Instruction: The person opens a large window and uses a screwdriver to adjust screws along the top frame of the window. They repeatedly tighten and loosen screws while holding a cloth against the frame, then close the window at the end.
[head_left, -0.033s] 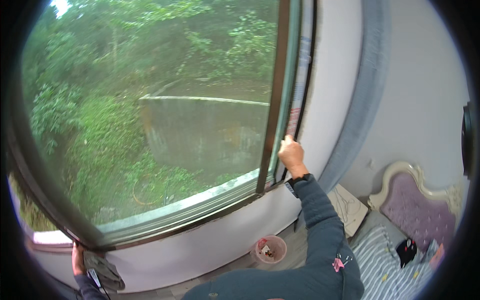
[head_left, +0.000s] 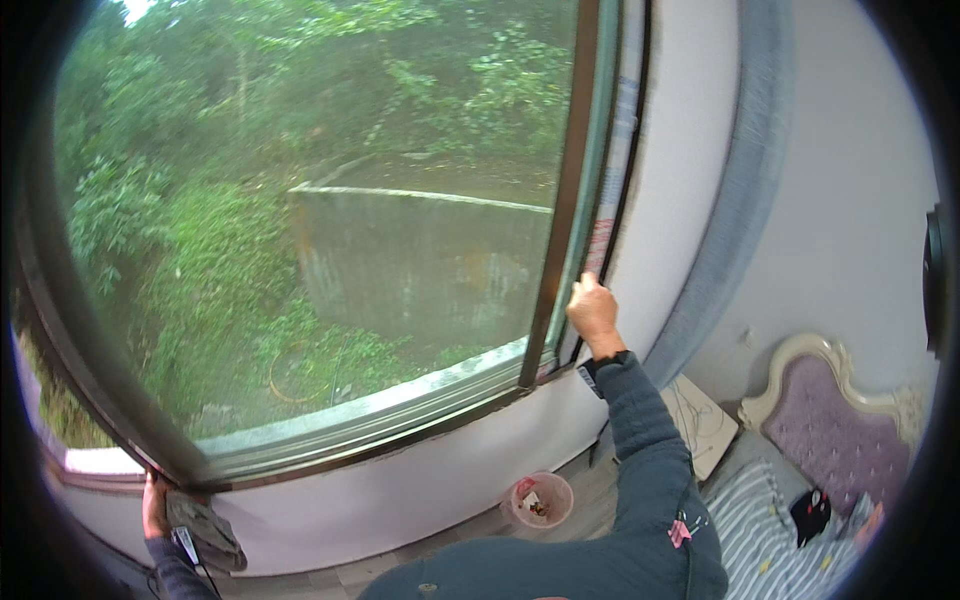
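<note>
- The right hand is raised with its fingers curled in a closed grip on the right vertical edge of the window frame, knuckles toward the camera.
- Its forearm, in a dark blue-grey sleeve with a dark watch band at the wrist, rises steeply from the lower edge of the view, the arm nearly straight.
- The left hand sits low at the far left, pressed against the lower left corner of the frame; its grip is clenched on a grey cloth that hangs just below the sill.
- The frame's gripped upright runs with its long axis nearly vertical, leaning a little to the right at the top; the bottom rail slopes down toward the left hand.
- The pane faces outward onto green bushes and a concrete wall.
- Below the right arm, a pink bin stands on the floor by the white wall.
- At the lower right lie a striped bed and its lilac padded headboard.
</note>
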